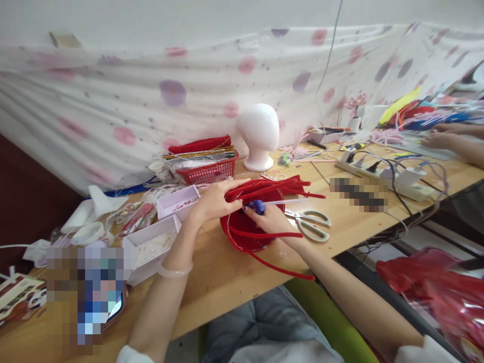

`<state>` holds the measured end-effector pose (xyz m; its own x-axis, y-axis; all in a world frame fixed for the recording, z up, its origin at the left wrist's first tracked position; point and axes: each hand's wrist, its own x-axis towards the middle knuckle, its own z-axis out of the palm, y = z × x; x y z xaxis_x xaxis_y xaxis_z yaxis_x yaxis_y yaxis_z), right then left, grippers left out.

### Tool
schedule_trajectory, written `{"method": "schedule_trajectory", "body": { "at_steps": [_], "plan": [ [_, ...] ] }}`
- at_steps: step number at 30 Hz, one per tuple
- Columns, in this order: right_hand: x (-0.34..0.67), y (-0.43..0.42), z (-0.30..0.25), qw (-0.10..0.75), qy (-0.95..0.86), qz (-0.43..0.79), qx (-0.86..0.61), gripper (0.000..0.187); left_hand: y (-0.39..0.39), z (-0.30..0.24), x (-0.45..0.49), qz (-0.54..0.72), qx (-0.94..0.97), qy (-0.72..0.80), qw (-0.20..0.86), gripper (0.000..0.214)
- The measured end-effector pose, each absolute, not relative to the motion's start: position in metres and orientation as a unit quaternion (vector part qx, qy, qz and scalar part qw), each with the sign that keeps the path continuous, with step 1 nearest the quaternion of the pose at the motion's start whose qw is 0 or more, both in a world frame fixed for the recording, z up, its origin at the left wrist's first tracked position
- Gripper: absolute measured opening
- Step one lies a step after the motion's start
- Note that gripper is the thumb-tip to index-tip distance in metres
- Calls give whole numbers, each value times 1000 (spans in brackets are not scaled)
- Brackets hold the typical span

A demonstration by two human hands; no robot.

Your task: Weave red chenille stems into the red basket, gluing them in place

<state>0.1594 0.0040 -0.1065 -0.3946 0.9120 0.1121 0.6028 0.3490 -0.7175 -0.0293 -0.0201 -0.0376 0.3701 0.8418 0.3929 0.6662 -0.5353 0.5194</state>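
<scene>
A red fuzzy bowl-like piece [232, 234] made with chenille stems sits at the table's edge before me. Loose red stems [274, 187] stick out to the right along its top, and others trail from its lower side. My left hand [212, 202] grips its upper left rim, thumb bent inward. Inside the piece, my right hand [269, 220] is closed around a blue glue gun [258, 206], mostly hidden, with a pale glue stick [287, 201] jutting out behind. The gun's nozzle is close to my left fingertips; whether it touches the red piece I cannot tell.
Scissors [312, 224] lie just right of the red piece. A white foam head [259, 136] and a red basket [207, 172] stand behind. Bead boxes [151, 247] and a phone [115, 307] are left. A power strip [385, 176] and another person's hands [442, 138] are right.
</scene>
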Motion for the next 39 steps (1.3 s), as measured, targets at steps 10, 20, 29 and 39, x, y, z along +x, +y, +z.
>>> {"method": "schedule_trajectory", "body": {
  "at_steps": [10,20,29,39],
  "plan": [
    [162,2,-105,230,-786,282,-500,45,-21,-36,-27,320,815,464,134,60],
    [166,1,-105,202,-785,273,-519,46,-23,-35,-27,316,814,466,143,59],
    [166,-2,-102,237,-789,278,-495,46,-24,-34,-23,317,825,448,133,60],
    [173,-9,-98,208,-783,281,-514,46,-26,-33,-21,315,833,435,131,60]
  ]
}}
